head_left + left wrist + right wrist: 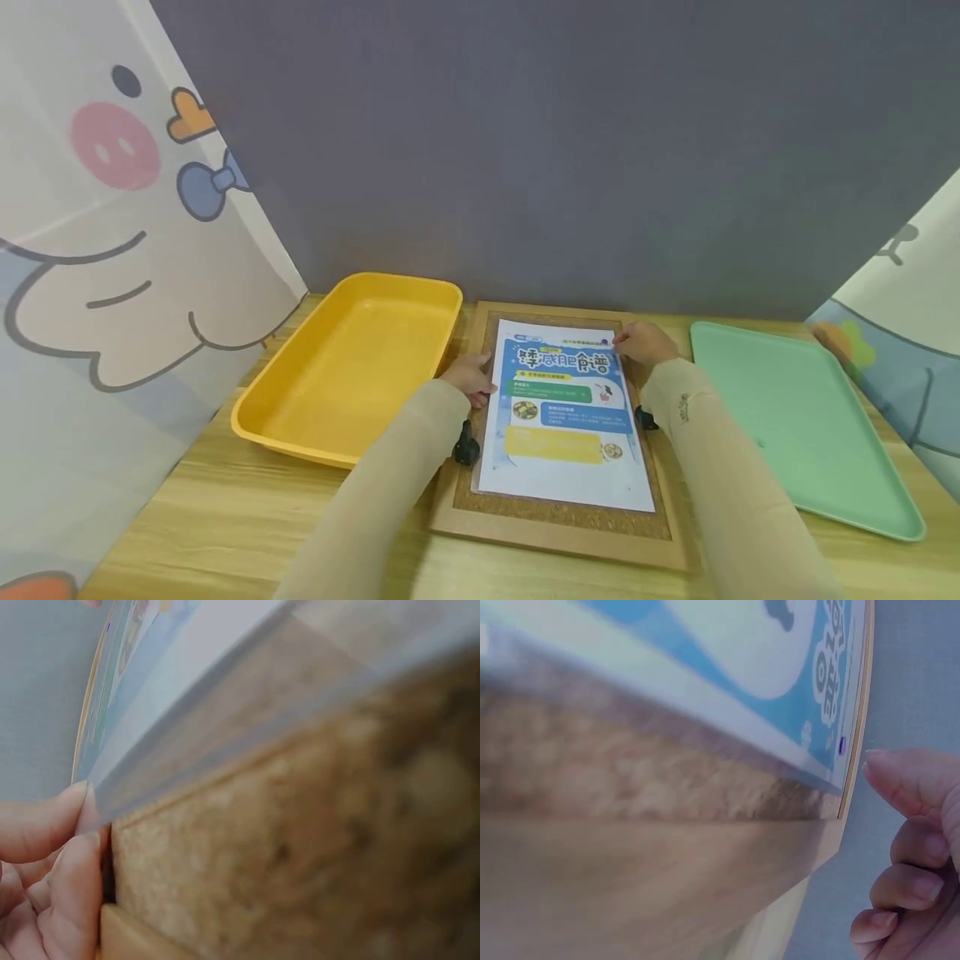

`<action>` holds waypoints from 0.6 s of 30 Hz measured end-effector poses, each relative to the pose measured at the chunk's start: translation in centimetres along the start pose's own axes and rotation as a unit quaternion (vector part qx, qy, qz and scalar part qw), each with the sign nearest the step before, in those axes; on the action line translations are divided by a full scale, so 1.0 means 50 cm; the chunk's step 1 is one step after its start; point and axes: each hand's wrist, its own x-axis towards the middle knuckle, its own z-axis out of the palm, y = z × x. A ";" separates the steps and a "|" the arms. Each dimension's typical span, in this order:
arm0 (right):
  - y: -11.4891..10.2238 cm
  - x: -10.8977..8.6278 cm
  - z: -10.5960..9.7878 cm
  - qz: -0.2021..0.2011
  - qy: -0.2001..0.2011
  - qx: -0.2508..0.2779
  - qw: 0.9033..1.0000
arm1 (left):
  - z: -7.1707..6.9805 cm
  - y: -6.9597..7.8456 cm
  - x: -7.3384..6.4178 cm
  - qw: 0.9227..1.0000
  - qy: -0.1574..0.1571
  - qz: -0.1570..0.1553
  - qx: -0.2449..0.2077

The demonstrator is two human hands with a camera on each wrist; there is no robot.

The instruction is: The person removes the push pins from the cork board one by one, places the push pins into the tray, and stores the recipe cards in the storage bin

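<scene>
A printed poster (558, 479) in a clear plastic sleeve (247, 742) lies over a cork board (600, 517) with a light wooden frame (562, 546). At the sleeve's left edge, my left hand (468, 377) pinches the clear film between thumb and finger. A small purple pin (604, 342) shows near the poster's upper right corner. Beside that corner is my right hand (647, 342). In the right wrist view its thumb (904, 776) points toward the purple spot, with a small gap between; the other fingers are loosely curled and nothing is visible in them.
To the left sits a yellow tray (345, 375), close beside the board. A mint green tray (795, 400) lies to the right. The wooden table (202, 517) backs onto a grey panel (525, 150), with cartoon-printed cloth (135, 317) at the sides.
</scene>
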 end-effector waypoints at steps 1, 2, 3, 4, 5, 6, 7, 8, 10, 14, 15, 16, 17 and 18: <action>-0.001 0.001 0.000 0.002 0.001 -0.002 1.000 | 0.001 -0.001 0.001 1.000 -0.002 -0.001 -0.001; -0.003 0.002 0.000 0.002 0.001 -0.005 1.000 | 0.001 -0.002 0.002 1.000 -0.002 0.000 -0.002; -0.003 0.002 0.000 0.004 0.001 -0.004 1.000 | 0.001 -0.003 0.002 1.000 -0.002 0.001 -0.002; -0.002 0.004 -0.001 0.001 0.002 -0.006 1.000 | 0.002 -0.003 0.002 1.000 -0.002 0.006 0.001; -0.001 0.005 -0.001 0.002 0.002 -0.004 1.000 | 0.002 -0.003 0.001 1.000 -0.002 0.010 0.004; 0.001 0.006 -0.001 0.000 0.001 -0.005 1.000 | 0.003 -0.003 0.000 1.000 -0.002 0.014 0.007; 0.003 0.007 0.000 0.000 0.000 -0.003 1.000 | 0.003 -0.003 -0.001 1.000 -0.002 0.017 0.009; 0.004 0.007 0.000 -0.001 -0.002 -0.003 1.000 | 0.004 -0.002 -0.003 1.000 -0.002 0.019 0.013; 0.007 0.009 0.000 0.000 -0.004 -0.002 1.000 | 0.006 -0.001 -0.009 1.000 0.000 0.022 0.015; 0.009 0.017 0.001 0.005 -0.002 0.002 1.000 | 0.009 0.004 -0.017 1.000 0.003 0.015 0.005; 0.009 0.020 0.002 0.009 -0.001 0.007 1.000 | 0.009 0.005 -0.019 1.000 0.004 0.015 0.003; 0.008 0.023 0.003 0.015 0.001 0.010 1.000 | 0.009 0.006 -0.019 1.000 0.005 0.015 0.002; 0.008 0.027 0.004 0.021 0.003 0.017 1.000 | 0.008 0.006 -0.019 1.000 0.005 0.015 0.001; 0.007 0.031 0.005 0.027 0.005 0.027 0.999 | 0.006 0.007 -0.020 1.000 0.005 0.017 0.001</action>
